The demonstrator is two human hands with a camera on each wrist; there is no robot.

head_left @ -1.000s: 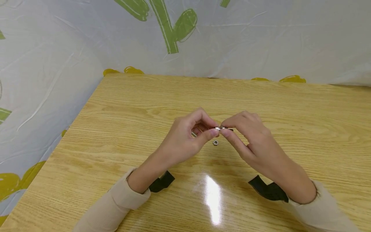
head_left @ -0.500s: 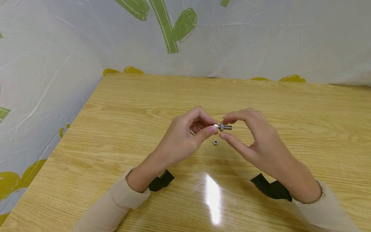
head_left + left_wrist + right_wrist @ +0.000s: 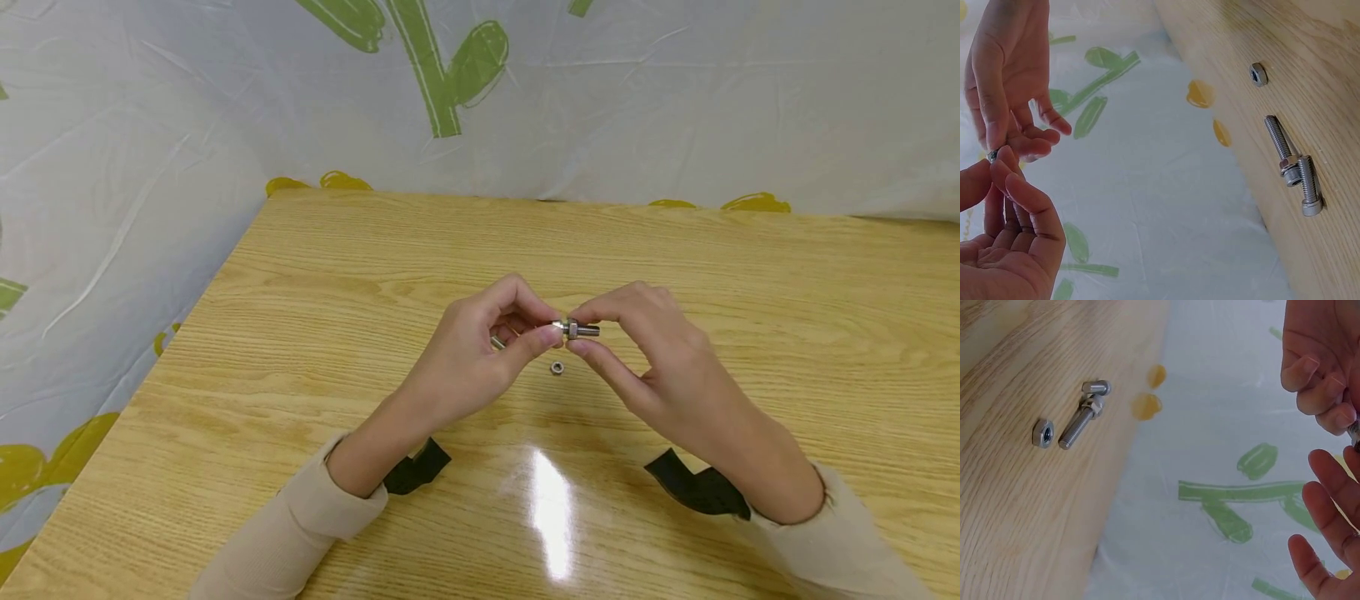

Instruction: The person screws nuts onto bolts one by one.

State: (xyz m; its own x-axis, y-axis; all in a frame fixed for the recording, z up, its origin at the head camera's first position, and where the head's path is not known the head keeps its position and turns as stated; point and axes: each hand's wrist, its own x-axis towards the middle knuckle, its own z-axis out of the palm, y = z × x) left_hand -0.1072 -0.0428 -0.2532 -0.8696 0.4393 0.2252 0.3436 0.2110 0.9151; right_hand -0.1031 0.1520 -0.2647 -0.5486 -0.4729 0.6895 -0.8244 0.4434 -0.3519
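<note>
The left hand [image 3: 472, 358] is pinching a metal bolt [image 3: 589, 331] between thumb and forefinger, well above the tabletop [image 3: 360, 283], its other fingers curling inward. Those fingers are hiding 1 end of the bolt; a bright piece is gleaming at their tips, and whether it is a bolt head or another nut, I cannot tell. The threaded end is pointing toward the right hand [image 3: 667, 371], whose thumb and forefinger are closing on a hex nut [image 3: 573, 329] sitting around the shank, with barely the nut's width between them. From the head, this hand's other fingers are mostly hiding behind the forefinger; the right wrist view is showing them spreading loosely.

Both wrist views are showing little of the held metal: a small dark bit in the left, a piece running off the frame edge in the right. They are revealing, though, 2 more bolts lying on the tabletop, which the left hand is largely covering from the head: a nut-bearing bolt [image 3: 1277, 137] and a bare bolt [image 3: 1308, 178] just beside its head end. A loose nut [image 3: 557, 367] is lying near them, showing in all 3 views.
</note>
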